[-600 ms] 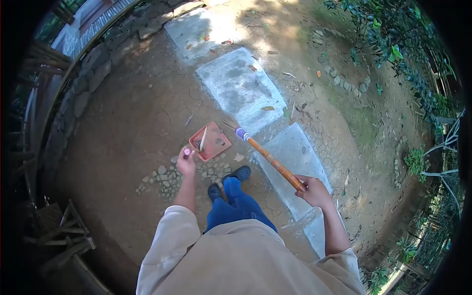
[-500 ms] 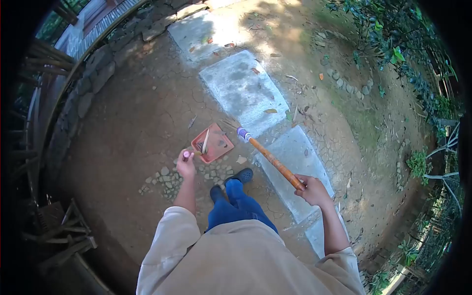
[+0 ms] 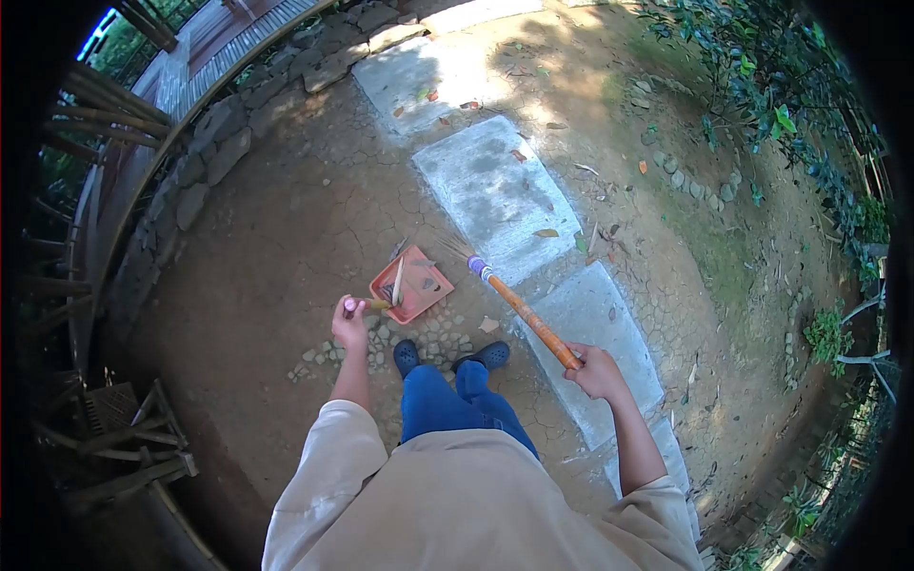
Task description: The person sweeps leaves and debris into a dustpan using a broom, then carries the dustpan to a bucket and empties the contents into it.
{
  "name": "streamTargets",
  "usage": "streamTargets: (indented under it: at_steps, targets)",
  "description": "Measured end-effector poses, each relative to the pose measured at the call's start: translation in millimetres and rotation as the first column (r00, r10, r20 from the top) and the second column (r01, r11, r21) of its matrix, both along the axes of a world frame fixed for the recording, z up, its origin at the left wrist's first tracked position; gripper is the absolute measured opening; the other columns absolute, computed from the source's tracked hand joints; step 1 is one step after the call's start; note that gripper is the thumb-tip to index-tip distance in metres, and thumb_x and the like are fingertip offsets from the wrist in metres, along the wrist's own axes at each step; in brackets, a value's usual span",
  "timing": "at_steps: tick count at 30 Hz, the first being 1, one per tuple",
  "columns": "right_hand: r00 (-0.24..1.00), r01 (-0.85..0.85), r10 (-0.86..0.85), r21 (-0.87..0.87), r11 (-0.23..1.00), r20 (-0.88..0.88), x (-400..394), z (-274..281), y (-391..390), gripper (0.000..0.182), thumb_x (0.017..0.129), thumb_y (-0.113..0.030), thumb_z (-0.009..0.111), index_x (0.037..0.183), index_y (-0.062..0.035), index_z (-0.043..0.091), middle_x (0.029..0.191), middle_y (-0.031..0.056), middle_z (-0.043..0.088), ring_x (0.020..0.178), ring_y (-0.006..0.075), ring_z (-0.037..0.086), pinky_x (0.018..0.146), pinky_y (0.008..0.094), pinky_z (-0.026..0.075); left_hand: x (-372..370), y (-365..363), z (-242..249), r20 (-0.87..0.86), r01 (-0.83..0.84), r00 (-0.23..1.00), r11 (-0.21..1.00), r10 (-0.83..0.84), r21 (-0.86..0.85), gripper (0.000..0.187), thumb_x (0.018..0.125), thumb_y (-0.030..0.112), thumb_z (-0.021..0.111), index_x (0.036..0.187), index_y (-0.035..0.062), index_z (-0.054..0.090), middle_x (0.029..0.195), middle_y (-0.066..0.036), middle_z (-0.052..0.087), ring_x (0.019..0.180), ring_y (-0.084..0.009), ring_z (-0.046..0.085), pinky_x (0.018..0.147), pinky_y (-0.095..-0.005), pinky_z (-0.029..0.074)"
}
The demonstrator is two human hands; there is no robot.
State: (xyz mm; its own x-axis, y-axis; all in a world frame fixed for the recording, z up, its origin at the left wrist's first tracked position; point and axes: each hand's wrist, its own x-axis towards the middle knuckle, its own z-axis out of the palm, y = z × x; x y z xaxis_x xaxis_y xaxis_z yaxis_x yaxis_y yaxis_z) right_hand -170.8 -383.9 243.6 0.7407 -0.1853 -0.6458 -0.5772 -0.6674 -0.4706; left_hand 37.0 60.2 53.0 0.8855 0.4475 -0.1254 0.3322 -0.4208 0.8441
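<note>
"Broom [image 3: 526,312], where's it at and what's the risk?"

"Slants across the edge of a concrete slab [image 3: 595,328], bristles [image 3: 455,246] near the dustpan [image 3: 411,303]. Right hand [image 3: 598,371] has its fingers clamped round the near end of the handle. Long lever, one-handed hold: a small wrist twist could swing the bristles into the pan's rim."

"And the pan?"

"Left hand [image 3: 349,328], fingers closed on what looks like its stick handle [image 3: 380,305]. Also held from one end, so a wrist roll could tip it. Can't tell if it's resting on the dirt or lifted. If lifted, nothing steadies the far side."

"Load?"

"Pale strip [image 3: 398,281] lies lengthwise, reaching close to the rim. Any tilt or knock could slide it out."

"Smallest?"

"Dark bits [image 3: 430,284] on the pan floor. Look light; a bristle flick or a gust could scatter them."
</note>
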Motion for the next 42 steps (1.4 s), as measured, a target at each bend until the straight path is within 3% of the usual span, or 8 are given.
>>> streamTargets:
  at_steps: [11,20,23,29,32,36,39,42]
  targets:
    - [0.99,0.128,-0.125,-0.044,0.991,0.068,12,-21,98,0.066,0.07,-0.019,0.076,0.133,-0.0088,0.06,0.079,0.018,0.071,0.063,0.0265,0.069,0.066,0.0355,0.054,41,92,2,0.058,0.009,0.998,1.0,-0.01,0.016,0.036,0.082,0.006,0.077,0.116,0.0073,0.067,0.097,-0.007,0.072,0.087,-0.0151,0.069,0.078,-0.03,0.054]
    - [0.97,0.235,-0.237,-0.031,0.971,-0.054,53,-12,196,0.065,0.071,-0.018,0.074,0.134,-0.008,0.059,0.077,0.0176,0.071,0.058,0.0244,0.068,0.061,0.0357,0.054,79,167,-1,0.025,-0.075,0.997,0.997,0.074,0.019,0.035,0.084,0.006,0.075,0.118,0.0056,0.065,0.101,-0.008,0.07,0.09,-0.0169,0.068,0.082,-0.0306,0.054]
    - [0.969,0.231,-0.234,-0.045,0.972,-0.075,57,-34,221,0.064,0.073,-0.021,0.073,0.134,-0.0098,0.059,0.079,0.0202,0.071,0.077,0.0324,0.071,0.077,0.041,0.054,89,192,-17,0.029,-0.082,0.996,0.996,0.083,-0.027,0.036,0.083,0.004,0.075,0.118,0.0048,0.064,0.1,-0.008,0.07,0.09,-0.0163,0.068,0.081,-0.0301,0.054]
    - [0.972,0.2,-0.203,-0.036,0.979,-0.115,72,-41,281,0.065,0.072,-0.02,0.074,0.134,-0.0101,0.059,0.086,0.0202,0.071,0.072,0.0293,0.069,0.072,0.0369,0.054,97,219,-62,-0.048,-0.006,0.999,1.0,0.006,-0.002,0.037,0.08,0.002,0.077,0.115,0.006,0.064,0.104,-0.009,0.07,0.092,-0.0175,0.068,0.081,-0.0314,0.054]
    - [0.985,0.05,-0.06,-0.064,0.997,-0.16,66,-39,297,0.065,0.072,-0.021,0.074,0.134,-0.0117,0.059,0.088,0.0189,0.072,0.075,0.03,0.069,0.075,0.0366,0.053,93,217,-67,-0.119,0.018,0.993,1.0,-0.018,-0.002,0.039,0.08,0.001,0.077,0.116,0.0068,0.063,0.107,-0.01,0.068,0.097,-0.019,0.067,0.084,-0.0322,0.053]
    - [0.983,0.029,-0.02,0.044,0.999,-0.185,60,-10,304,0.063,0.072,-0.021,0.074,0.133,-0.0131,0.06,0.092,0.02,0.071,0.083,0.0313,0.069,0.079,0.0374,0.053,92,232,-73,-0.108,0.054,0.993,0.998,-0.051,0.024,0.042,0.08,0.003,0.077,0.119,0.0082,0.063,0.109,-0.011,0.068,0.098,-0.0199,0.067,0.085,-0.0325,0.053]
    - [0.968,0.084,-0.058,0.099,0.992,-0.242,61,20,312,0.063,0.072,-0.022,0.072,0.134,-0.0142,0.06,0.099,0.024,0.07,0.094,0.0362,0.069,0.084,0.04,0.053,92,244,-73,-0.106,0.12,0.99,0.935,-0.089,0.335,0.041,0.079,0.004,0.078,0.118,0.0089,0.065,0.108,-0.011,0.069,0.096,-0.0206,0.067,0.084,-0.0323,0.053]
    - [0.976,0.118,-0.1,0.084,0.989,-0.194,47,27,305,0.064,0.072,-0.021,0.073,0.135,-0.0141,0.059,0.099,0.0229,0.071,0.092,0.0351,0.069,0.083,0.0387,0.053,92,250,-63,-0.17,0.105,0.983,0.975,-0.072,0.197,0.04,0.078,0.007,0.08,0.115,0.0083,0.066,0.1,-0.012,0.071,0.09,-0.0204,0.069,0.08,-0.033,0.053]
